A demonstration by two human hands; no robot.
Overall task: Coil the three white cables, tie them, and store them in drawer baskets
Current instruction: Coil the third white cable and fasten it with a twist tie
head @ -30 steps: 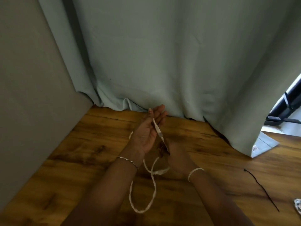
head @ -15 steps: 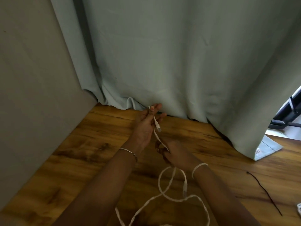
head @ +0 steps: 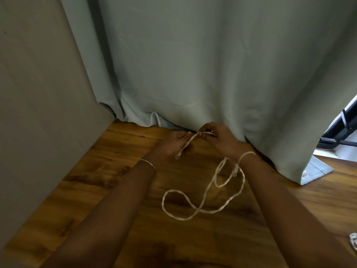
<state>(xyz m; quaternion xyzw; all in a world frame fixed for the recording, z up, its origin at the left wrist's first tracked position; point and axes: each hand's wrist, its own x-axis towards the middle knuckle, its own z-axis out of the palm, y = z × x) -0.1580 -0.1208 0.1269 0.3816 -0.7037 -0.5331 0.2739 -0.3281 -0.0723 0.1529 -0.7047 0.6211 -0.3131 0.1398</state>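
A thin white cable runs between both hands above the wooden floor. My left hand pinches it near one end, and that end's plug dangles just below the palm. My right hand pinches the same cable a short way along, close to the left fingertips. From there the cable drops past my right wrist and hangs in loose loops between my forearms. A second plug hangs among the loops. No drawer basket is in view.
A pale green curtain hangs to the wooden floor straight ahead. A grey wall panel closes the left side. Another white cable end lies at the right edge. A dark frame shows past the curtain's right edge.
My right hand has risen from below the left palm to level with the left fingertips. The cable has been drawn out, and its loops now hang lower and wider between my forearms.
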